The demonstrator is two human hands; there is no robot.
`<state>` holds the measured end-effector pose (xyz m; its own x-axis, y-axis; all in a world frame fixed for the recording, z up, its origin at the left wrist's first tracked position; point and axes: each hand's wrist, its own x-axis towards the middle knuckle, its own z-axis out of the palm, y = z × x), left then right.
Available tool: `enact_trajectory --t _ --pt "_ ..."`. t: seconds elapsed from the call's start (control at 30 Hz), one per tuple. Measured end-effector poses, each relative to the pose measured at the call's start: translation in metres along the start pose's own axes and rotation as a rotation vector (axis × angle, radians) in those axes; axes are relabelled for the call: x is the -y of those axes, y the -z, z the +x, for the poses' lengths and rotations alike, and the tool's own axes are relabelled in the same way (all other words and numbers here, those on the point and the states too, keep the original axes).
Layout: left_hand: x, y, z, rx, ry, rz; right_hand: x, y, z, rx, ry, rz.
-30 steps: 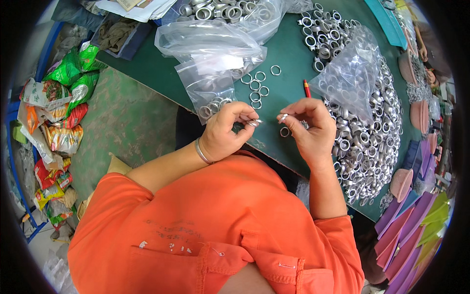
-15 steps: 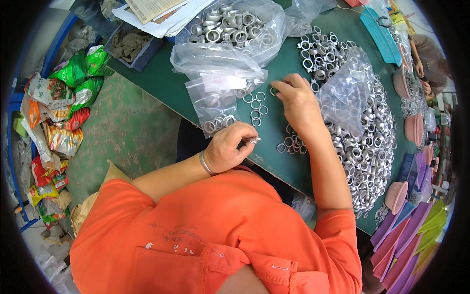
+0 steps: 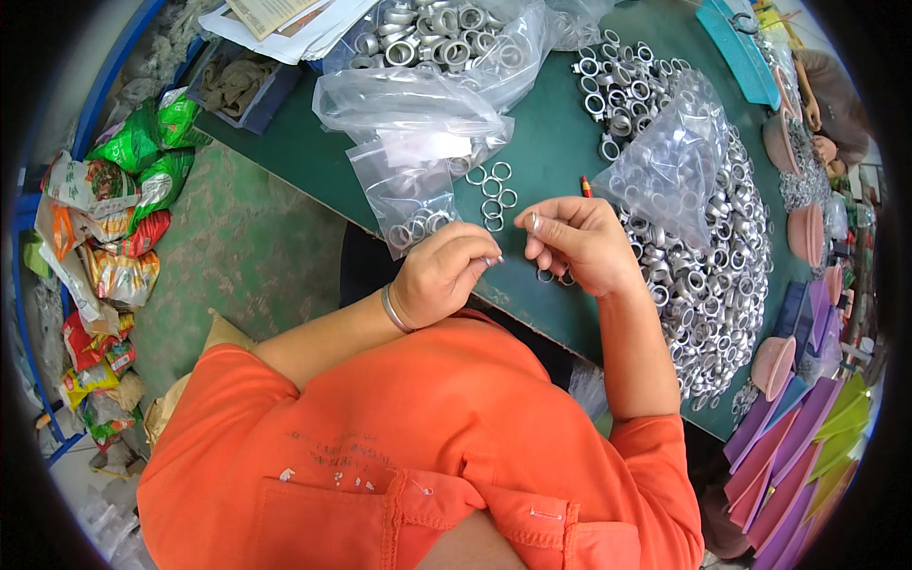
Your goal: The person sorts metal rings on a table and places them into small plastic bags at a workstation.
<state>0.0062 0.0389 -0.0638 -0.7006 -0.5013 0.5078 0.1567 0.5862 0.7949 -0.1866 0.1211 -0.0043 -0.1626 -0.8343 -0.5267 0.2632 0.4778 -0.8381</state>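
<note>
My left hand (image 3: 435, 277) is closed near the table's front edge, pinching a small stack of thin metal rings (image 3: 493, 260) between thumb and fingertips. Just to its right, my right hand (image 3: 587, 242) is raised with thumb and forefinger closed on a thin metal ring (image 3: 534, 221), seen nearly edge-on. Beyond the hands, several loose thin rings (image 3: 492, 208) lie flat on the green table (image 3: 399, 114). More rings (image 3: 545, 275) show partly under my right hand. Beside my left hand lies a small clear plastic bag (image 3: 391, 180) with rings in it.
A large pile of metal collars (image 3: 708, 313) covers the table's right side, partly under a clear bag (image 3: 660, 171). Another bag of collars (image 3: 446, 47) stands at the back. A red marker (image 3: 586, 186), turquoise basket (image 3: 739, 52) and pink bowls (image 3: 806, 235) are rightward. Another person (image 3: 831, 104) sits far right.
My right hand has come nearer, from the loose rings toward my left hand, with a ring in its pinch. The red marker has come into view. My left hand still pinches its rings.
</note>
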Motion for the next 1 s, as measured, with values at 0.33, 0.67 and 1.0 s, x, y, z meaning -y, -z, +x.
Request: enact_trajectory --t 0.33,0.67,1.0 --pt "-0.001 0.001 0.001 -0.021 -0.005 0.005 -0.002 -0.007 -0.007 0.052 -0.050 0.016" --pt "0.002 0.003 0.000 -0.022 -0.049 -0.022 0.013 -0.002 -0.024 -0.224 0.214 -0.695" --pt "0.008 0.001 -0.004 -0.038 -0.086 -0.078 0.005 -0.026 -0.004 -0.079 0.449 -0.756"
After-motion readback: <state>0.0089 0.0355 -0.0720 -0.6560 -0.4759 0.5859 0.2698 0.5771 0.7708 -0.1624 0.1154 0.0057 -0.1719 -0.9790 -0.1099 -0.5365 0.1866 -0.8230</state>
